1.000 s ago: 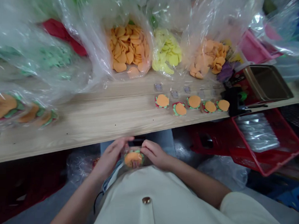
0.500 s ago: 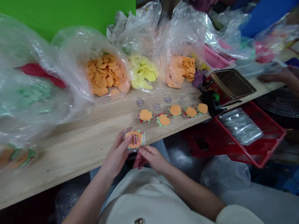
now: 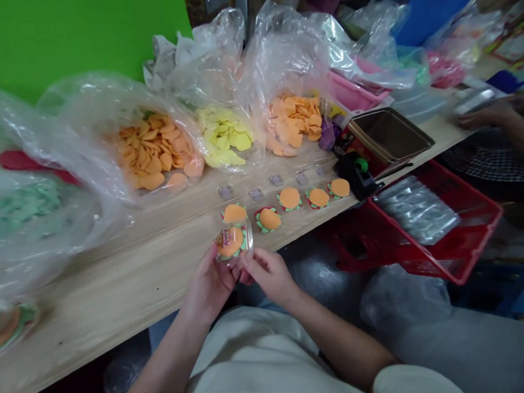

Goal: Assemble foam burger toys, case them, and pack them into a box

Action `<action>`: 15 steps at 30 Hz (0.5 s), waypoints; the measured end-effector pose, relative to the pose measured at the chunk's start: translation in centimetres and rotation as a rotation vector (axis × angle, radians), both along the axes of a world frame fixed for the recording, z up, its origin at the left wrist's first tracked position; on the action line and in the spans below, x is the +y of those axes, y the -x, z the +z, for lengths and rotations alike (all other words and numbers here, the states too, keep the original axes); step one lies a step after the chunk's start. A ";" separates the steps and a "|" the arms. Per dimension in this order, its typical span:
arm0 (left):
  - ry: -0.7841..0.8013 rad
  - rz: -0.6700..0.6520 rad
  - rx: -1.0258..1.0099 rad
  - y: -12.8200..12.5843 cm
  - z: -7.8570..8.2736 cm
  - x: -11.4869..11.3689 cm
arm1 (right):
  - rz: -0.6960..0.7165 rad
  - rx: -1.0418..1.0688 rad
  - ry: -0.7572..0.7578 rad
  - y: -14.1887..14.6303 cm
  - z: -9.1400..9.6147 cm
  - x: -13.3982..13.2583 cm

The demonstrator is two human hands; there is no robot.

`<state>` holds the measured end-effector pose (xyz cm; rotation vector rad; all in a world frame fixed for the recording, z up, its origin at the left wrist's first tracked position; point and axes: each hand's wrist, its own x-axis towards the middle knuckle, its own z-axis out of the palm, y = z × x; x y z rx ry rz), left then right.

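Between my hands is a clear plastic box (image 3: 231, 242) with an orange-topped toy burger and a printed label showing in it. My left hand (image 3: 214, 277) is closed on the box's left and lower side. Fingers of my right hand (image 3: 267, 274) pinch its lower right edge. Just beyond the box, several toy burgers (image 3: 289, 199) with orange tops and green and red layers stand in a row on the wooden table (image 3: 158, 251). Behind them lie several small clear plastic pieces (image 3: 256, 194).
Plastic bags hold orange pieces (image 3: 151, 153), yellow pieces (image 3: 226, 133) and green pieces (image 3: 24, 204). Right are a black tape dispenser (image 3: 354, 175), a brown-rimmed tin (image 3: 387, 137) and a red crate (image 3: 474, 223) with clear packs. Another person's hand (image 3: 485, 115) works at far right.
The box has turned and tilted in my hands, and my right fingers have moved up onto its edge. The camera view has shifted, so the table things appear further left.
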<state>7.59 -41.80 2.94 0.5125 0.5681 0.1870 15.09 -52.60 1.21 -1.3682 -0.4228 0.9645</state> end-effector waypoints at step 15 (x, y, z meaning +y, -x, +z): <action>-0.160 0.000 0.099 -1.8 1.4 -0.5 | -0.038 -0.091 -0.012 -2.3 -0.1 -1.2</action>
